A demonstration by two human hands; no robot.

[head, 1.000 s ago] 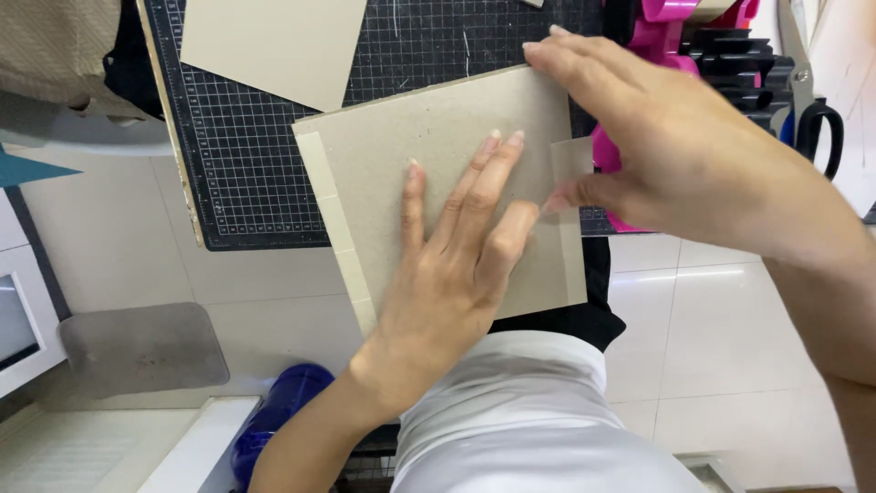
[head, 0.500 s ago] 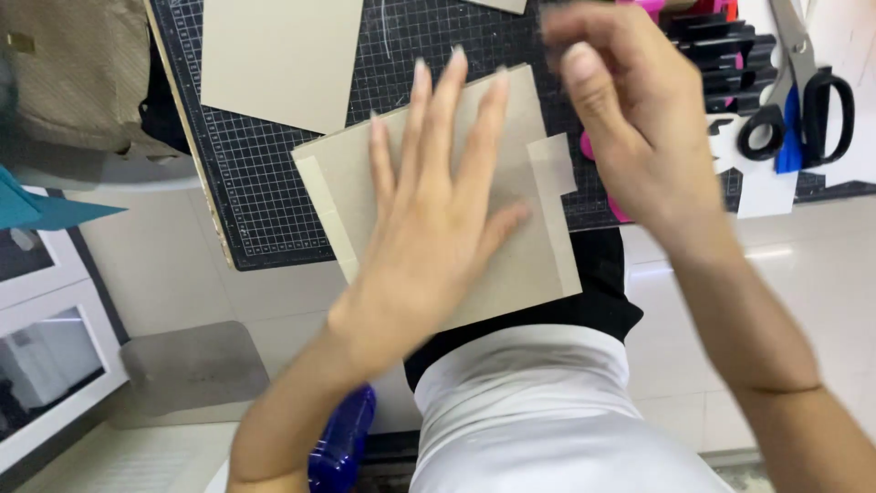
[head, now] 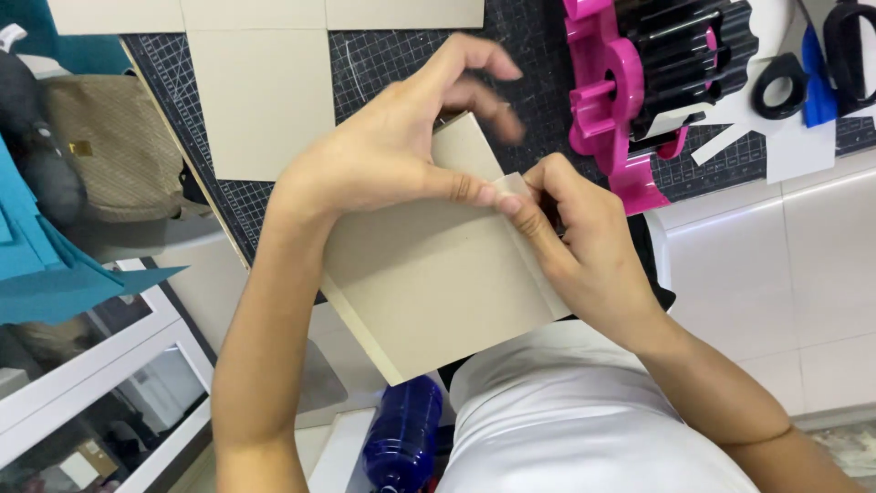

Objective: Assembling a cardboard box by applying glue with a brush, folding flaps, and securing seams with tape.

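The light over my bench is bright and even, with only soft shadows under my left hand (head: 392,155) on the grey board (head: 429,265). The white tiles (head: 776,265) at my right look a little washed out. My left fingertips (head: 497,110) are smeared by motion blur, while the board and cutting mat (head: 383,64) stay fairly sharp.
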